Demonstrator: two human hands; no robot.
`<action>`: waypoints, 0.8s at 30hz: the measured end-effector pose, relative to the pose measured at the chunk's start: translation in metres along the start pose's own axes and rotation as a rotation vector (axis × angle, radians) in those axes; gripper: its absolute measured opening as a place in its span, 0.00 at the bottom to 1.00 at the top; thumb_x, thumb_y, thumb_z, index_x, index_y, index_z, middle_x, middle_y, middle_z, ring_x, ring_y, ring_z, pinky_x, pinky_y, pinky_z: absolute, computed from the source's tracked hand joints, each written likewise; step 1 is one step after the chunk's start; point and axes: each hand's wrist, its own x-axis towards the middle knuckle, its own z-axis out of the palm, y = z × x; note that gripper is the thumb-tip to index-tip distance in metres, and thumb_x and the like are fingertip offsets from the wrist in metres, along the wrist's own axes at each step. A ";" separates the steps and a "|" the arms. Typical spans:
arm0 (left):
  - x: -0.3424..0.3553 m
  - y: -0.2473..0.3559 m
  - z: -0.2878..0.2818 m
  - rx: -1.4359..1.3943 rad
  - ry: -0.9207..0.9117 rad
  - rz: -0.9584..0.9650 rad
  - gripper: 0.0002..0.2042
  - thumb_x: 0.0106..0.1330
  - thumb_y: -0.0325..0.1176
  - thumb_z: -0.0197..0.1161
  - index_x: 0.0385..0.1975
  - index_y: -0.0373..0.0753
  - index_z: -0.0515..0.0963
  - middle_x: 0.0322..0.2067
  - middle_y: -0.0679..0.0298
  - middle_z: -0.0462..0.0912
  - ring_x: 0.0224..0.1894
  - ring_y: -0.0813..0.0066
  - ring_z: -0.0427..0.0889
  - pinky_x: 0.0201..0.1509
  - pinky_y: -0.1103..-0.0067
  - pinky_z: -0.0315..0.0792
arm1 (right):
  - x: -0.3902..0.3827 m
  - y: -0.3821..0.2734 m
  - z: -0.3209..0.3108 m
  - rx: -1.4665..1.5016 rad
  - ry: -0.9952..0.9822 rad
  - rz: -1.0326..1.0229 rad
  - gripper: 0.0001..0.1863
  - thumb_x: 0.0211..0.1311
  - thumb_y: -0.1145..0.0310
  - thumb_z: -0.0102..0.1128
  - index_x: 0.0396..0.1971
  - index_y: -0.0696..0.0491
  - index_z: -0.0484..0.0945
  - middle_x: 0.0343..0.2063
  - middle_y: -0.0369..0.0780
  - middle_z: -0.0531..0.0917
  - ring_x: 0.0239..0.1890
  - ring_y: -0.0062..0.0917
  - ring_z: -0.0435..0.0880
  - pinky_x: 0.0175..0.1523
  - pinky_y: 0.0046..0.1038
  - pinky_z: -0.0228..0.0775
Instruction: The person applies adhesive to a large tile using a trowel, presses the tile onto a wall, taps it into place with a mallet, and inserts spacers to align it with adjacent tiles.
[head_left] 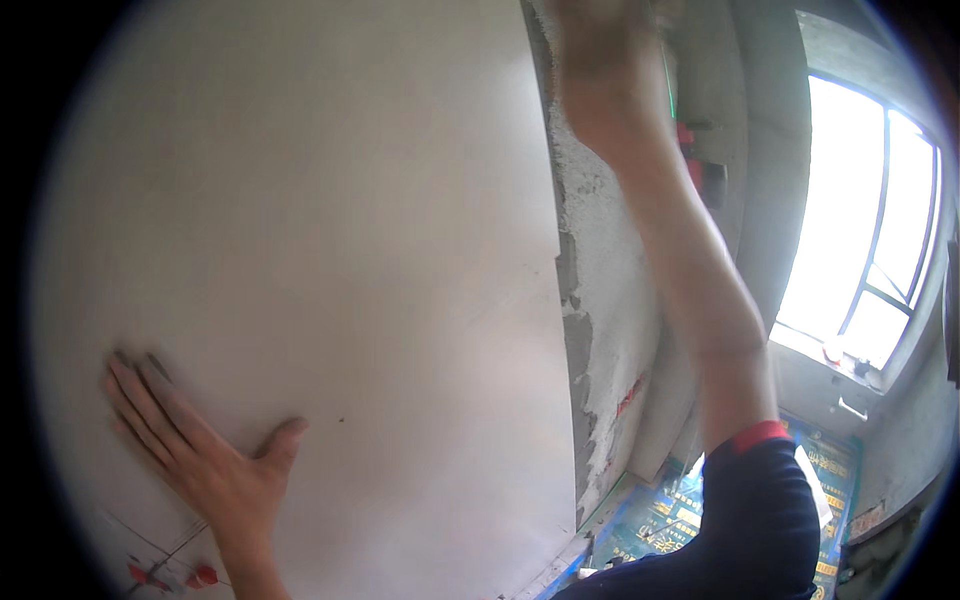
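Observation:
A large pale wall tile (330, 250) fills most of the view, standing upright against a rough grey mortared wall (605, 330). My left hand (195, 445) lies flat on the tile's lower left, fingers spread, palm pressing on its face. My right arm reaches up along the tile's right edge. My right hand (600, 40) is at the top of the picture by the tile's upper right edge, blurred and partly cut off, so its grip is unclear.
Red tile-levelling clips (165, 577) sit in the joint lines below my left hand. A bright window (870, 230) is at the right. Printed blue sheeting (660, 520) covers the floor by the wall's foot. A red-and-black device (700, 165) sits on the far wall.

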 end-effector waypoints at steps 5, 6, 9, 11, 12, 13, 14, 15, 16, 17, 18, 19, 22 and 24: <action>-0.002 -0.011 -0.007 -0.020 0.017 0.039 0.58 0.54 0.81 0.40 0.73 0.35 0.45 0.72 0.47 0.48 0.75 0.48 0.46 0.75 0.52 0.44 | -0.049 -0.046 0.024 0.264 -0.101 -0.225 0.44 0.74 0.43 0.36 0.73 0.58 0.33 0.74 0.53 0.38 0.76 0.44 0.32 0.76 0.46 0.28; 0.002 -0.018 -0.012 -0.041 0.016 0.051 0.56 0.55 0.79 0.43 0.73 0.35 0.46 0.72 0.46 0.49 0.74 0.46 0.48 0.74 0.52 0.46 | -0.052 -0.047 0.029 0.295 -0.117 -0.208 0.44 0.74 0.43 0.36 0.73 0.58 0.33 0.74 0.53 0.38 0.76 0.44 0.32 0.76 0.46 0.28; 0.008 -0.058 -0.014 -0.156 0.032 0.112 0.52 0.59 0.71 0.51 0.72 0.34 0.49 0.71 0.44 0.51 0.72 0.42 0.50 0.73 0.52 0.48 | -0.051 -0.047 0.050 0.190 -0.127 -0.321 0.44 0.74 0.43 0.36 0.73 0.57 0.29 0.74 0.49 0.31 0.76 0.42 0.26 0.76 0.44 0.20; 0.022 -0.086 0.003 -0.196 0.102 0.137 0.50 0.59 0.69 0.55 0.68 0.30 0.55 0.68 0.43 0.57 0.70 0.42 0.55 0.71 0.51 0.51 | -0.048 -0.026 0.048 0.064 -0.014 -0.524 0.33 0.75 0.50 0.39 0.69 0.55 0.49 0.73 0.50 0.43 0.76 0.41 0.38 0.77 0.41 0.29; 0.040 -0.095 0.004 -0.191 0.102 0.136 0.49 0.60 0.68 0.55 0.69 0.31 0.54 0.69 0.43 0.55 0.71 0.41 0.53 0.72 0.52 0.50 | -0.038 -0.007 0.045 0.056 0.063 -0.537 0.31 0.75 0.50 0.39 0.69 0.54 0.52 0.73 0.49 0.46 0.76 0.40 0.41 0.76 0.41 0.32; 0.049 -0.115 -0.003 -0.160 0.081 0.138 0.48 0.61 0.67 0.55 0.70 0.32 0.53 0.70 0.43 0.53 0.72 0.41 0.50 0.73 0.53 0.48 | -0.037 -0.005 0.047 0.097 0.139 -0.540 0.30 0.75 0.50 0.39 0.68 0.53 0.56 0.73 0.48 0.49 0.75 0.39 0.44 0.76 0.41 0.34; 0.051 -0.139 -0.006 -0.127 0.082 0.177 0.48 0.61 0.67 0.55 0.70 0.32 0.53 0.70 0.43 0.53 0.72 0.41 0.50 0.73 0.52 0.48 | -0.040 -0.009 0.054 0.129 0.207 -0.538 0.29 0.76 0.51 0.39 0.68 0.52 0.59 0.72 0.47 0.53 0.75 0.38 0.46 0.76 0.41 0.37; 0.053 -0.163 -0.009 -0.092 0.086 0.215 0.48 0.60 0.67 0.55 0.70 0.32 0.53 0.70 0.43 0.53 0.72 0.40 0.50 0.72 0.51 0.48 | -0.041 -0.012 0.061 0.167 0.257 -0.528 0.28 0.76 0.51 0.39 0.68 0.51 0.63 0.72 0.46 0.56 0.75 0.37 0.49 0.76 0.41 0.40; 0.056 -0.181 -0.013 -0.075 0.083 0.236 0.48 0.61 0.66 0.55 0.70 0.32 0.54 0.70 0.43 0.53 0.72 0.41 0.51 0.72 0.52 0.49 | -0.040 -0.018 0.065 0.180 0.286 -0.505 0.30 0.76 0.50 0.36 0.70 0.51 0.58 0.72 0.45 0.57 0.75 0.37 0.50 0.76 0.41 0.40; 0.056 -0.187 -0.014 -0.060 0.088 0.240 0.47 0.61 0.66 0.55 0.69 0.32 0.54 0.69 0.43 0.54 0.71 0.42 0.52 0.72 0.52 0.49 | -0.037 -0.016 0.065 0.138 0.283 -0.480 0.33 0.75 0.46 0.32 0.72 0.49 0.54 0.73 0.42 0.54 0.76 0.34 0.47 0.77 0.40 0.37; 0.054 -0.190 -0.012 -0.051 0.081 0.245 0.46 0.62 0.65 0.55 0.69 0.31 0.55 0.69 0.43 0.55 0.71 0.42 0.53 0.71 0.53 0.50 | -0.038 -0.016 0.068 0.096 0.269 -0.450 0.37 0.73 0.41 0.28 0.73 0.48 0.50 0.74 0.40 0.51 0.76 0.32 0.44 0.77 0.38 0.34; 0.053 -0.193 -0.011 -0.044 0.087 0.247 0.46 0.62 0.65 0.55 0.69 0.31 0.55 0.69 0.43 0.55 0.71 0.43 0.54 0.71 0.53 0.51 | -0.035 -0.016 0.069 0.122 0.276 -0.452 0.37 0.73 0.41 0.28 0.73 0.48 0.50 0.74 0.40 0.51 0.76 0.32 0.44 0.77 0.38 0.34; 0.051 -0.196 -0.011 -0.018 0.120 0.264 0.44 0.64 0.63 0.54 0.68 0.30 0.57 0.67 0.43 0.58 0.70 0.45 0.56 0.70 0.55 0.53 | -0.025 -0.003 0.069 0.150 0.298 -0.569 0.35 0.74 0.42 0.31 0.73 0.47 0.51 0.74 0.39 0.52 0.76 0.32 0.45 0.77 0.40 0.34; 0.047 -0.199 -0.009 0.019 0.135 0.275 0.43 0.65 0.62 0.53 0.67 0.29 0.58 0.67 0.43 0.59 0.69 0.46 0.58 0.70 0.56 0.54 | -0.020 -0.028 0.070 -0.232 0.101 -0.494 0.32 0.76 0.48 0.33 0.73 0.48 0.53 0.73 0.41 0.53 0.76 0.34 0.48 0.77 0.41 0.37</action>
